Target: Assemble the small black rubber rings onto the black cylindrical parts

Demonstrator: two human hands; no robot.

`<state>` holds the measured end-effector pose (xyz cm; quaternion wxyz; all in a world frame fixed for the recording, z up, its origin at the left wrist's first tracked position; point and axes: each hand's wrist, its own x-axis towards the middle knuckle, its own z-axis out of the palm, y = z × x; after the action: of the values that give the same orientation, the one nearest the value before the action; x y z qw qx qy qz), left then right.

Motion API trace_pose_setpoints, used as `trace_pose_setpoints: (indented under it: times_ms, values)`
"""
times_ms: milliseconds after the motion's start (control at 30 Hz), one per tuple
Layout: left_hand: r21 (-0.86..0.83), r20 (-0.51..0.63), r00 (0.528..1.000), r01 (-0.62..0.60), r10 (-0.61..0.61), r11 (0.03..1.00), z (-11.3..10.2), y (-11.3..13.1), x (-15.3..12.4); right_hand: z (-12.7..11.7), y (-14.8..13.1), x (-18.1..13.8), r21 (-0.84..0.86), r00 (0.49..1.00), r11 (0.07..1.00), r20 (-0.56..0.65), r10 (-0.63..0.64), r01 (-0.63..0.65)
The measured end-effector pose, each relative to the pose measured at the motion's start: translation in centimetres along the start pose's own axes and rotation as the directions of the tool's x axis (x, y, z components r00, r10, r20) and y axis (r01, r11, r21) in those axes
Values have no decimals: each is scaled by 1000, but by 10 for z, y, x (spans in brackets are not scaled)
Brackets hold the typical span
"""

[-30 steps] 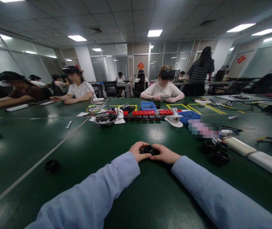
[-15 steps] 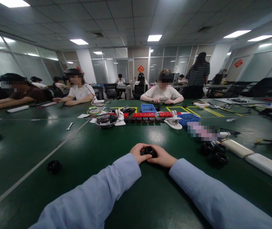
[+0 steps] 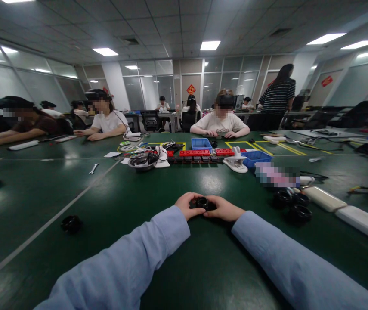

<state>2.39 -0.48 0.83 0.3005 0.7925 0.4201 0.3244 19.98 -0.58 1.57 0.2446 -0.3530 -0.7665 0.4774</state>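
A black, round, hollow part [image 3: 201,202] is held low over the green table, at the middle of the view. My left hand [image 3: 186,206] closes on it from the left, thumb along its near side. From the right, my right hand [image 3: 225,209] grips the same part with thumb and fingers. The fingers cover much of its sides, so its exact kind cannot be made out. A similar black ring-like part [image 3: 71,224] lies alone to the left. Several more of these black parts [image 3: 300,213] are grouped on the right.
Across the table are red sockets [image 3: 196,153], blue bins [image 3: 200,144], a white clamp stand [image 3: 236,161] and coiled cables [image 3: 142,160]. A wrench [image 3: 94,168] lies left. White bars [image 3: 363,224] run along the right. Other people sit opposite; one person stands behind.
My right hand has shifted slightly right and its fingers have changed position on the black part. My left hand keeps its hold. The standing person in the background has moved a little right.
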Motion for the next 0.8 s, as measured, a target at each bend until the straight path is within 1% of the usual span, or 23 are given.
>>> trace_pose_setpoints:
  times_ms: [133, 233, 333, 400, 467, 533, 600, 700, 800]
  values:
    - [2, -12, 1000, 3, -3, 1000, 0, 1, 0, -1, 1, 0, -34, 1000, 999, -10, -1, 1]
    - [7, -33, 999, 10, -10, 1000, 3, 3, -1, 1, 4, 1, -152, 997, 988, -72, 15, -26]
    - [31, -117, 992, 60, -56, 998, 8, 4, -2, 8, 5, 4, -333, 970, 935, -238, 38, -119]
    - [63, -187, 979, 89, -76, 994, 12, 5, -3, 15, 5, 6, -439, 929, 876, -369, 28, -200]
    - [81, -217, 974, 88, -69, 993, 12, 6, -3, 22, 3, 6, -507, 895, 824, -446, -2, -251]
    - [75, -192, 980, 71, -55, 995, 10, 6, -2, 25, 1, 5, -528, 897, 819, -441, -36, -226]
    - [64, -147, 988, 52, -42, 997, 7, 5, -2, 23, -1, 4, -506, 923, 853, -375, -82, -129]
    - [52, -102, 995, 23, -18, 998, 3, 3, -2, 15, 1, 1, -405, 958, 914, -258, -124, 9]
    - [37, -81, 997, 16, -13, 999, 2, 1, -1, 8, 6, 1, -280, 980, 959, -170, -102, 51]
